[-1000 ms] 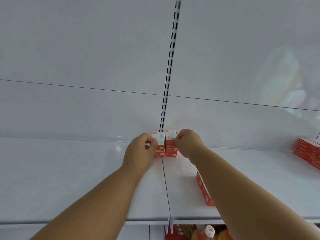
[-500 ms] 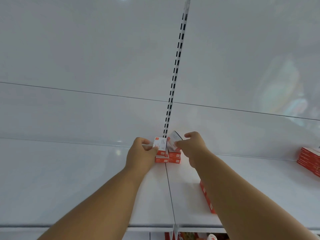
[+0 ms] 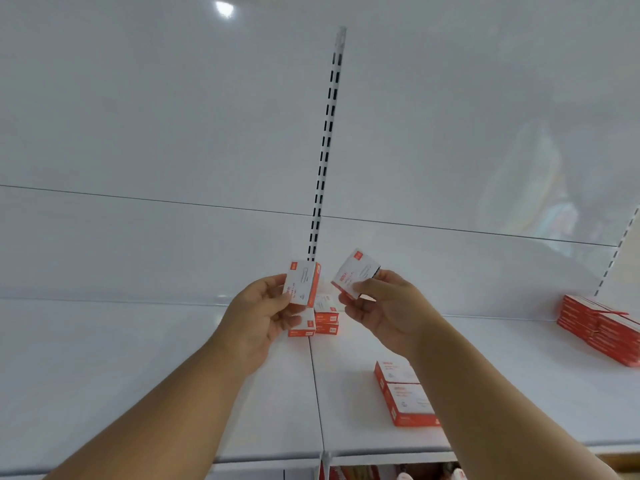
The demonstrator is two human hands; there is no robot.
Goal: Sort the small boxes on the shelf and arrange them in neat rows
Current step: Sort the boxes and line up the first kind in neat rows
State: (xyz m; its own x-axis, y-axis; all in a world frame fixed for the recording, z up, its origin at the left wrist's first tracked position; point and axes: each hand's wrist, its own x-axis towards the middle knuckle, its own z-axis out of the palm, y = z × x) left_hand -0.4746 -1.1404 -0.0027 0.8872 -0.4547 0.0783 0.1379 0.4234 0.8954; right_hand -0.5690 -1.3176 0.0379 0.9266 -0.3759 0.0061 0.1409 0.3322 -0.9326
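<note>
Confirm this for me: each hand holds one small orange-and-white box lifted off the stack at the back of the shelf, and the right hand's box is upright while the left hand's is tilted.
The tilt is reversed. In the head view the left hand holds its box roughly upright, while the right hand holds its box tilted. Both are lifted above the stack at the back of the shelf.

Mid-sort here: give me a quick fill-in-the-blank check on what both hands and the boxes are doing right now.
1. Each hand holds ____ small box.
2. The box in the right hand is tilted, while the box in the left hand stands nearly ____.
3. Both held boxes are lifted ____ the short stacks at the shelf back.

Missing words: one; upright; above
</note>
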